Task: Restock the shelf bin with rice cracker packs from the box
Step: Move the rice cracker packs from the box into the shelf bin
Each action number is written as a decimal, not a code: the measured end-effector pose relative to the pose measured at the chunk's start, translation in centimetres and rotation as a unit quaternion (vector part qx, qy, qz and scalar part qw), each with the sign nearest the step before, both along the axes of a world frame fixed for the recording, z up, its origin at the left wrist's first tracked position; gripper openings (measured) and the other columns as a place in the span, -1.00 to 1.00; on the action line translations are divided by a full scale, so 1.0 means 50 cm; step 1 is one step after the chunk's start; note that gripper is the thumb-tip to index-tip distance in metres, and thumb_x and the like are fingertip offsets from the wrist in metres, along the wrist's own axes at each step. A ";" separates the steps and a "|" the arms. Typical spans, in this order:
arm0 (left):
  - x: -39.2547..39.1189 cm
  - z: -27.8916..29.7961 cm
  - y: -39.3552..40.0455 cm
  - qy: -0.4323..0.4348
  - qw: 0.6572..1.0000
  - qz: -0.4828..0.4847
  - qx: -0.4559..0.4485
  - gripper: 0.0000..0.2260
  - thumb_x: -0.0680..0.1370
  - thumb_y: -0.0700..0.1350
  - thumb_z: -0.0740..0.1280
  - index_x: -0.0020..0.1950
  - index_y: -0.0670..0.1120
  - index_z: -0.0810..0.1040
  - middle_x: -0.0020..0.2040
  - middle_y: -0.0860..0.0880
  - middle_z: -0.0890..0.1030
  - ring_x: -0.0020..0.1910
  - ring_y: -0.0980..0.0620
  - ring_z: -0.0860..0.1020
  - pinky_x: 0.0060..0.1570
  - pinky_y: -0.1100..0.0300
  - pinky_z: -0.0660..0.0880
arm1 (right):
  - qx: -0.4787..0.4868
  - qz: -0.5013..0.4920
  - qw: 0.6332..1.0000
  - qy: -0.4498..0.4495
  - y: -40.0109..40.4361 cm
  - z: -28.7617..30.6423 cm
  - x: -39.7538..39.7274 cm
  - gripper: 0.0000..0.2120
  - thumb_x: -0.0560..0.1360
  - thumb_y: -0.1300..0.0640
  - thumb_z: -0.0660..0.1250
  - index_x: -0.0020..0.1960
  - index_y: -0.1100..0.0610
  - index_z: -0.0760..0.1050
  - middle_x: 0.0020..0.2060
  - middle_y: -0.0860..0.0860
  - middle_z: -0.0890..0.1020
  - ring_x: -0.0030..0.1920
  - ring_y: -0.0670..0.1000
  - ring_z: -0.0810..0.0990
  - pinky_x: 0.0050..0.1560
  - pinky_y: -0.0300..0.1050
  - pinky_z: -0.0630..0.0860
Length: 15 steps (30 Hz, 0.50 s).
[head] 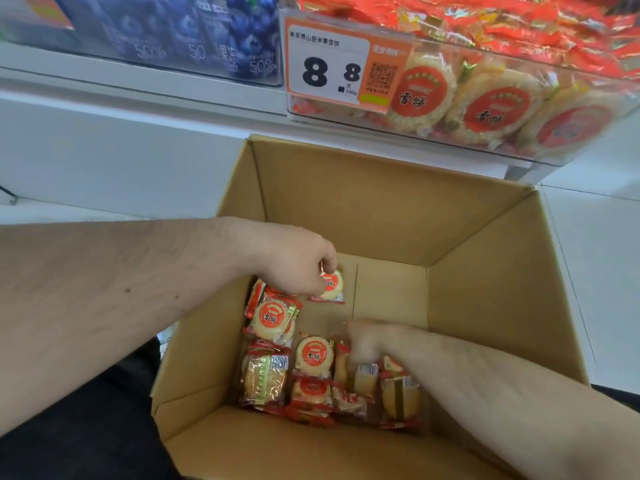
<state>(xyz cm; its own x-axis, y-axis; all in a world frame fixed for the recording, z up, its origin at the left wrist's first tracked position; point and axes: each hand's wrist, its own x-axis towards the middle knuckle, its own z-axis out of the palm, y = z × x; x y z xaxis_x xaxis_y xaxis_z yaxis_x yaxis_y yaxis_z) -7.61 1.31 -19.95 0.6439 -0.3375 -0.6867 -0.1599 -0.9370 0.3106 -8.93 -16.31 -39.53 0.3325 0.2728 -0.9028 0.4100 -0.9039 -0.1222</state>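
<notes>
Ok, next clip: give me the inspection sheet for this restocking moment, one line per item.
Surface: cardboard box open, bare bottom at its far side.
Job's things: rice cracker packs lie loose in the box; shelf bin above already holds packs.
Clutter: nothing seen.
Grippers: left hand pinches one pack; right hand blurred, down among the packs, grip unclear.
Cables: nothing seen.
Surroundings: price tag on the bin front; blue-packaged goods on the shelf to the left.
</notes>
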 end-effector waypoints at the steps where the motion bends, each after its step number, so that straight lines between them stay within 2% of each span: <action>1: 0.000 0.000 0.004 0.004 1.000 0.006 0.003 -0.61 0.56 -0.01 0.30 0.39 0.07 0.40 0.30 0.07 0.51 0.20 0.04 0.50 0.16 0.17 0.47 | 0.031 -0.058 0.998 0.010 0.005 0.031 0.025 -0.73 0.39 0.07 0.49 0.01 0.17 0.53 -0.13 0.04 0.60 -0.18 0.05 0.58 -0.22 -0.13 0.55; 3: 0.003 0.003 0.015 0.009 1.000 0.023 0.012 -0.58 0.55 0.03 0.31 0.41 0.04 0.38 0.28 0.05 0.54 0.19 0.03 0.51 0.19 0.13 0.47 | 0.121 -0.219 0.968 0.030 0.016 0.108 0.071 -0.80 0.38 0.11 0.46 -0.11 0.15 0.47 -0.26 0.06 0.52 -0.35 0.02 0.48 -0.41 -0.19 0.35; 5: 0.005 0.008 0.025 0.003 0.999 0.046 0.013 -0.45 0.53 0.13 0.32 0.47 -0.01 0.30 0.32 0.00 0.51 0.22 0.01 0.50 0.23 0.10 0.45 | 0.200 -0.367 0.907 0.061 0.032 0.185 0.106 -0.89 0.44 0.18 0.38 -0.12 0.17 0.46 -0.36 0.07 0.49 -0.47 -0.02 0.43 -0.53 -0.27 0.22; 6: 0.004 0.010 0.027 -0.002 0.998 0.058 0.008 -0.35 0.50 0.20 0.33 0.50 -0.03 0.25 0.36 -0.02 0.46 0.25 -0.01 0.48 0.25 0.10 0.44 | 0.233 -0.414 0.876 0.080 0.042 0.221 0.118 -0.92 0.47 0.21 0.34 -0.15 0.18 0.46 -0.42 0.05 0.50 -0.52 -0.06 0.42 -0.56 -0.30 0.19; 8: -0.004 0.018 0.021 -0.012 0.997 0.074 0.003 -0.20 0.41 0.31 0.37 0.51 -0.03 0.19 0.34 -0.05 0.40 0.24 -0.03 0.46 0.22 0.09 0.45 | 0.287 -0.475 0.822 0.130 0.058 0.278 0.130 -0.83 0.53 0.23 0.27 -0.25 0.16 0.44 -0.50 0.00 0.49 -0.56 -0.12 0.43 -0.58 -0.34 0.21; 10: -0.013 0.019 0.013 -0.050 0.995 0.081 0.001 -0.31 0.38 0.26 0.45 0.34 -0.02 0.27 0.15 -0.01 0.45 0.06 0.00 0.50 0.02 0.12 0.50 | 0.323 -0.499 0.779 0.201 0.068 0.319 0.133 -0.78 0.58 0.21 0.22 -0.24 0.16 0.46 -0.52 -0.01 0.53 -0.56 -0.14 0.47 -0.56 -0.38 0.29; 12: -0.014 0.016 0.011 -0.104 0.989 0.108 -0.013 -0.55 0.45 0.01 0.43 0.24 -0.04 0.33 -0.05 0.03 0.48 -0.12 0.03 0.52 -0.17 0.11 0.51 | 0.355 -0.504 0.740 0.270 0.067 0.328 0.134 -0.78 0.62 0.13 0.18 -0.14 0.19 0.49 -0.45 0.01 0.59 -0.50 -0.13 0.54 -0.50 -0.39 0.39; 14: -0.011 0.015 0.018 -0.110 0.981 0.153 -0.035 -0.66 0.49 -0.16 0.32 0.25 -0.04 0.39 -0.12 0.03 0.49 -0.19 0.03 0.54 -0.23 0.10 0.54 | 0.373 -0.522 0.710 0.292 0.055 0.309 0.137 -0.68 0.64 -0.04 0.13 0.01 0.19 0.50 -0.34 0.07 0.64 -0.40 -0.06 0.60 -0.44 -0.31 0.50; 15: -0.010 0.012 0.021 -0.086 0.978 0.182 -0.055 -0.68 0.51 -0.20 0.31 0.25 -0.04 0.41 -0.11 0.01 0.51 -0.20 0.02 0.57 -0.21 0.09 0.58 | 0.360 -0.538 0.713 0.270 0.044 0.287 0.138 -0.61 0.64 -0.12 0.11 0.09 0.19 0.49 -0.27 0.11 0.66 -0.37 -0.02 0.61 -0.40 -0.24 0.53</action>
